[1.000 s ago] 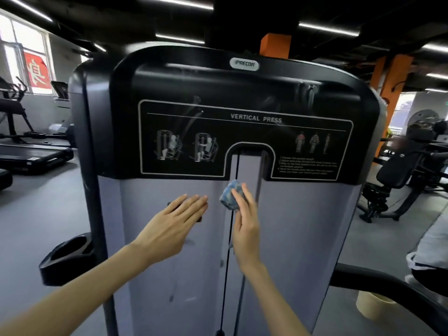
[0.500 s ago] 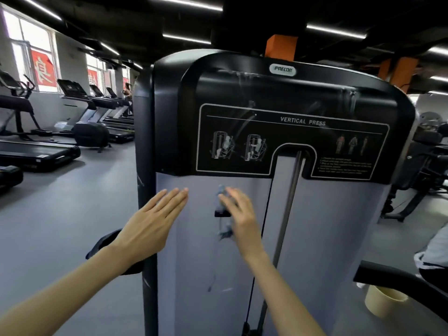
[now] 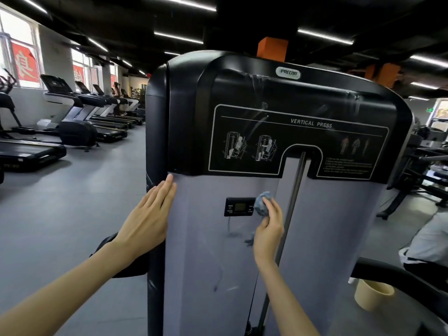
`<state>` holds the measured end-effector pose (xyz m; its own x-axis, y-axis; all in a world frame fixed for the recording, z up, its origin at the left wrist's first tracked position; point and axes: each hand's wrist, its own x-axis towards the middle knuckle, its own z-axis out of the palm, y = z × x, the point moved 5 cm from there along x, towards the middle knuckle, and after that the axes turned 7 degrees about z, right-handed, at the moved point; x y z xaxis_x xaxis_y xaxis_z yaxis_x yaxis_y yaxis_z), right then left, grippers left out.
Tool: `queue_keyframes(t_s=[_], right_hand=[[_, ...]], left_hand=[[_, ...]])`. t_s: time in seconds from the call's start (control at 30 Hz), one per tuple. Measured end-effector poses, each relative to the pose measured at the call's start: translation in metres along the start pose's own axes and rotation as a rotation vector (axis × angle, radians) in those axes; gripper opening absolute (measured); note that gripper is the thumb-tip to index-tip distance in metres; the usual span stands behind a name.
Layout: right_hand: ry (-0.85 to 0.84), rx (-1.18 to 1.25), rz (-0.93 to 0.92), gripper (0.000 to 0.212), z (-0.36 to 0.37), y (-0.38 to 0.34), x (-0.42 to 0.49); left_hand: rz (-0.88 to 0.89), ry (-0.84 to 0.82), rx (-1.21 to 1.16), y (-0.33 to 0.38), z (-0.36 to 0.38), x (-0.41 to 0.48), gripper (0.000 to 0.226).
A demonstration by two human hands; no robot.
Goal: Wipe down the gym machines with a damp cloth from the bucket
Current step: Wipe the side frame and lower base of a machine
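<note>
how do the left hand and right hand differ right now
The left hand has straight fingers and holds nothing; the right hand grips a blue cloth. The left hand sits at the left edge of the grey panel; the right hand is near its middle, beside the small display. Both are raised to the same panel.

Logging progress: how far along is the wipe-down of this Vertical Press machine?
Looks done: wet streaks mark the glossy black top shroud. In hand: the right hand holds a bunched blue cloth against the grey front panel beside its small black display; the left hand rests flat on the edge. Left: probably the lower panel and the black treadmills.
</note>
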<state>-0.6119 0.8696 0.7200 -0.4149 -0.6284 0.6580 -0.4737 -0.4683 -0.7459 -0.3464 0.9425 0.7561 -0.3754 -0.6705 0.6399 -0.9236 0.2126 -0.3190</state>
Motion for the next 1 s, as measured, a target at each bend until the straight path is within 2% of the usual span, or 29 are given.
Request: queue_keyframes(t_s=[0.07, 0.17, 0.33, 0.47, 0.57, 0.7, 0.83, 1.0], right_hand=[[0.019, 0.016, 0.059, 0.052, 0.009, 0.010, -0.012], [-0.006, 0.127, 0.167, 0.050, 0.021, 0.023, -0.046], [0.055, 0.214, 0.250, 0.044, 0.022, 0.025, -0.049], [0.094, 0.205, 0.154, 0.044, 0.024, 0.003, -0.022], [0.026, 0.201, 0.168, 0.047, 0.029, 0.013, -0.041], [0.020, 0.214, 0.290, 0.042, 0.024, 0.026, -0.058], [0.019, 0.220, 0.464, 0.031, 0.038, 0.005, -0.062], [-0.174, 0.179, 0.233, 0.037, 0.055, -0.034, -0.100]], left_hand=[[-0.031, -0.024, -0.038, -0.002, 0.002, -0.002, 0.066], [-0.061, -0.064, -0.162, -0.003, 0.004, -0.003, 0.087], [-0.035, -0.077, -0.157, -0.010, 0.002, -0.003, 0.090], [-0.068, -0.076, -0.224, -0.007, 0.007, -0.004, 0.087], [-0.071, -0.051, -0.227, -0.007, 0.009, -0.004, 0.087], [-0.039, -0.044, -0.159, -0.008, 0.002, -0.001, 0.086], [-0.049, -0.046, -0.158, -0.007, 0.004, -0.002, 0.084], [-0.051, -0.030, -0.177, -0.006, 0.001, -0.002, 0.083]])
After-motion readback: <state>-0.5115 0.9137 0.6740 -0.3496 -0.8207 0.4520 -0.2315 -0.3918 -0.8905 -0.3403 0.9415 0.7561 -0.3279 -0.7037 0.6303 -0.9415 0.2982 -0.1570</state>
